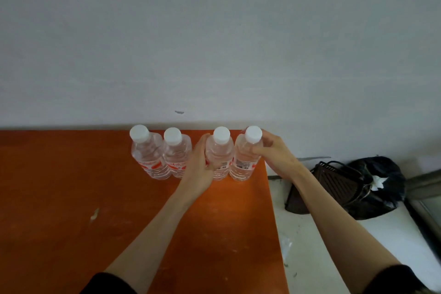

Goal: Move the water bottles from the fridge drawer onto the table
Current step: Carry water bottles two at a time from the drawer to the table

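Fingers (210, 164) of left hand (199, 172) are curled round third clear plastic white-capped water bottle (219, 150); fourth bottle (245, 150) is gripped by right hand (274, 155), both upright on orange tabletop (71, 186).

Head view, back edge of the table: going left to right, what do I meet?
First bottle → second bottle → left hand gripping the third bottle → fourth bottle held by the right hand → off the table, dark basket → black bag.
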Tool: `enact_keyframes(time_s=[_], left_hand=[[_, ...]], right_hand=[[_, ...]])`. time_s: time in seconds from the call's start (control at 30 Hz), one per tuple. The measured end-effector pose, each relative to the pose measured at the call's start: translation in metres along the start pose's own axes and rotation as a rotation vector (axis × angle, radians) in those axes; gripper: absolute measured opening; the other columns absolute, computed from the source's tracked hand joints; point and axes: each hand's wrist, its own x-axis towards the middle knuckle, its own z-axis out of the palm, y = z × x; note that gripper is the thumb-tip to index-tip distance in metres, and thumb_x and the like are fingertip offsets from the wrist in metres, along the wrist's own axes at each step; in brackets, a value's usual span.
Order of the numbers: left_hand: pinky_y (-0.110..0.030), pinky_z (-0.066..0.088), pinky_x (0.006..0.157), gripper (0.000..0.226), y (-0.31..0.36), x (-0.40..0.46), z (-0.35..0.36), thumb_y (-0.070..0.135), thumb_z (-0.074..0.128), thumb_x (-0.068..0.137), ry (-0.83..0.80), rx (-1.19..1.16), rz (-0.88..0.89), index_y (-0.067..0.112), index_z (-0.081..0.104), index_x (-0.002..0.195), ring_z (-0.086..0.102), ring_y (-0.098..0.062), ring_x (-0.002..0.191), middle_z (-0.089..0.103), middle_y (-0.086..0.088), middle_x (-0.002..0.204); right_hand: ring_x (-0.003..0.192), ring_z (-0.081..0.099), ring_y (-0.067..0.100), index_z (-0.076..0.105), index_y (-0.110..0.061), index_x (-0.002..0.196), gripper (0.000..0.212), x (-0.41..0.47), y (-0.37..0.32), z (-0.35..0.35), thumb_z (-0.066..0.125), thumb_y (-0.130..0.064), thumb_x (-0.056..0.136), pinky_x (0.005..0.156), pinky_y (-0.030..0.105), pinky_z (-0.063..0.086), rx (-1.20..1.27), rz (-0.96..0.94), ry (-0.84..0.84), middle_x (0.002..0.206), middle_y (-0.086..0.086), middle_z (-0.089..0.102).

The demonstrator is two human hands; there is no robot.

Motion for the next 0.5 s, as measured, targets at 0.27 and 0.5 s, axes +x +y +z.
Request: enact_keyframes(time_s=[0.27, 0.5], left_hand=[[-0.053, 0.031, 0.109, 0.076, -0.005, -0.004, 0.0, 0.016, 0.059, 0.088, -0.065, -0.091, -0.072, 0.032, 0.013, 0.147, 0.031, -0.019, 0.138, 0.032, 0.003, 0.15], [-0.054, 0.026, 0.111, 0.076, -0.007, -0.009, -0.003, 0.018, 0.055, 0.09, -0.128, -0.119, -0.063, 0.032, 0.007, 0.147, 0.025, -0.017, 0.14, 0.024, 0.004, 0.153]], right_hand=[[0.092, 0.053, -0.003, 0.053, -0.031, 0.111, 0.03, -0.01, -0.004, 0.007, 0.066, -0.026, 0.084, 0.09, 0.023, 0.047, -0.119, -0.061, 0.073, 0.109, -0.009, 0.059], [0.117, 0.049, 0.014, 0.042, -0.04, 0.117, 0.038, -0.013, 0.0, 0.014, 0.062, -0.03, 0.086, 0.098, 0.034, 0.042, -0.099, -0.032, 0.062, 0.125, -0.006, 0.054]])
